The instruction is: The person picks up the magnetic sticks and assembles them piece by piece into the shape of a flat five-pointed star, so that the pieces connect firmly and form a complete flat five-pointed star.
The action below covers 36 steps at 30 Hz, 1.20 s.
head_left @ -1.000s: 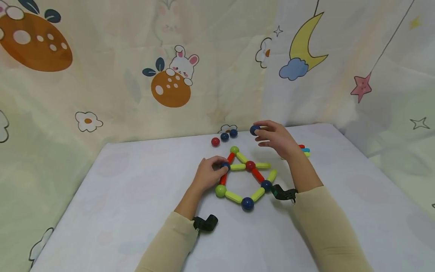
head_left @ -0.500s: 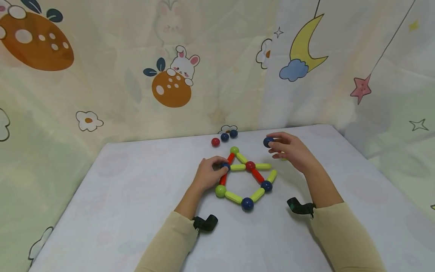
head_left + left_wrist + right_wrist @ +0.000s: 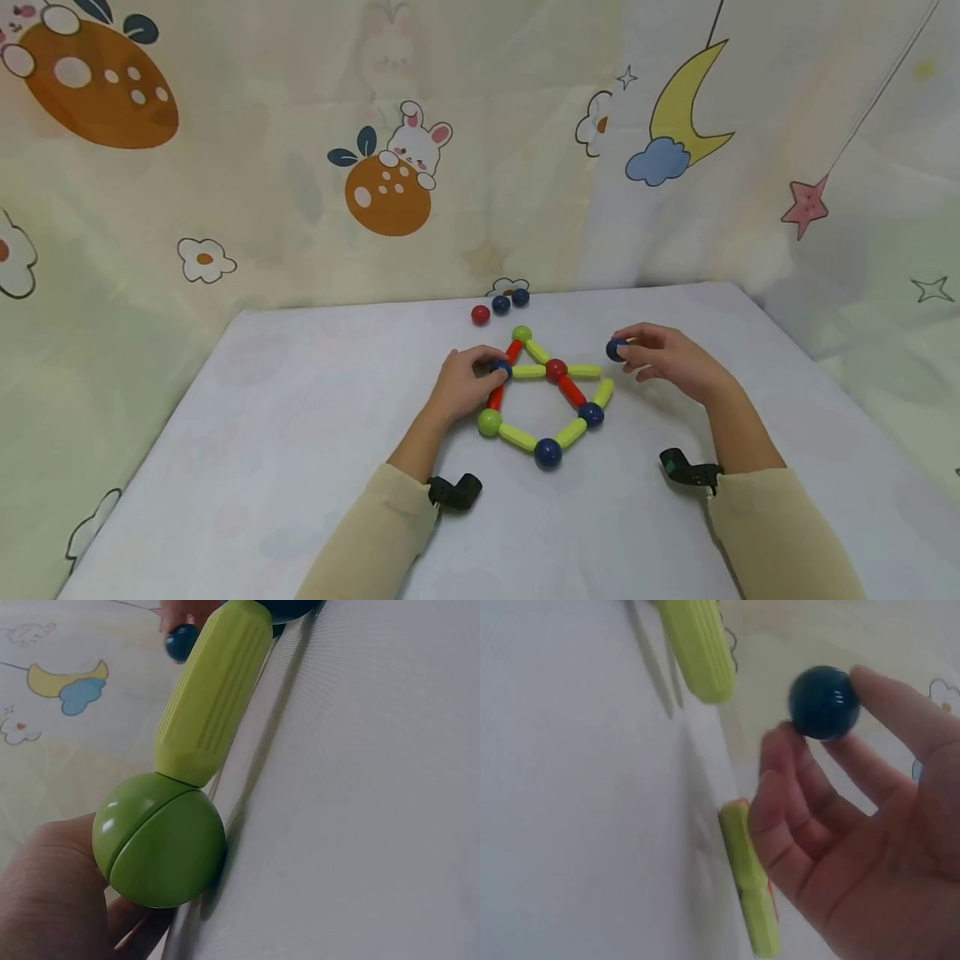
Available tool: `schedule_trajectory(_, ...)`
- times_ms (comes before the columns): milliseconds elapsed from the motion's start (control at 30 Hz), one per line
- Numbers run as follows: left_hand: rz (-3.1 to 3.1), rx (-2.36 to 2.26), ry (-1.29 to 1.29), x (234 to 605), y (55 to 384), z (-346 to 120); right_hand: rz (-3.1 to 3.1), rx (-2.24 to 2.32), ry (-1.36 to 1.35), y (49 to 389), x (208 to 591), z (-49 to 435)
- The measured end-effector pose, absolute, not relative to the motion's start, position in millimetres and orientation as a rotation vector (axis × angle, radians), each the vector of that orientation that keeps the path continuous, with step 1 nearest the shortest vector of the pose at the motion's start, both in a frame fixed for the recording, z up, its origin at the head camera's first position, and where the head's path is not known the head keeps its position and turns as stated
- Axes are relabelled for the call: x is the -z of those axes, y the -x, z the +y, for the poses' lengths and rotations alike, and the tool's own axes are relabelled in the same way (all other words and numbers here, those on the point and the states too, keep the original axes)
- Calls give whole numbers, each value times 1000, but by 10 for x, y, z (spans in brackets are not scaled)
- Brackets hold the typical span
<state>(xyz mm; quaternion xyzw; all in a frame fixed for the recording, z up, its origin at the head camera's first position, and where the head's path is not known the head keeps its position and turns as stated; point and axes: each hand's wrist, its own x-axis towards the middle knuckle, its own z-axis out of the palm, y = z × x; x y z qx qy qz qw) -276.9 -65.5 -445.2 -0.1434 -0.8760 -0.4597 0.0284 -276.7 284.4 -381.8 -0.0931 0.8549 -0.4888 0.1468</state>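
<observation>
My left hand [image 3: 467, 385] pinches a blue ball [image 3: 501, 367] at the left corner of a flat frame of rods and balls on the table. A green ball [image 3: 490, 422] and a yellow-green rod [image 3: 214, 694] stand large in the left wrist view. To the right of the frame, my right hand [image 3: 671, 360] holds another blue ball [image 3: 824, 703] between thumb and fingertips, raised off the table. Nearby, two yellow-green rods [image 3: 584, 371] reach from the red ball [image 3: 556, 370] and the lower right blue ball [image 3: 592, 414]; their outer ends lie apart.
A loose red ball [image 3: 480, 315] and two blue balls [image 3: 501, 305] lie by the table's back edge. Behind my right hand are loose rods [image 3: 746, 855], seen in the right wrist view. A printed cloth [image 3: 495, 167] hangs behind the table [image 3: 285, 433].
My right hand has come from the back of the table toward me and to the right, carrying the blue ball. The left hand keeps its hold on the frame.
</observation>
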Motion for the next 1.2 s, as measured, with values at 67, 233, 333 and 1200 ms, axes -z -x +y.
schedule_trajectory(67,-2700,1417,457,4447,2770,-647,2479,1346,244,2758,3876,2896)
schedule_trajectory(233,-2705,1418,463,4429,2768,-640,2515,1252,224,2748,3947,2950)
schedule_trajectory(333,-2708,1416,459,4419,2766,-643,2527,1240,226,2752,3954,2944)
schedule_trajectory(1200,-2733,1408,422,4452,2780,-645,2551,1203,260,2775,4030,2851)
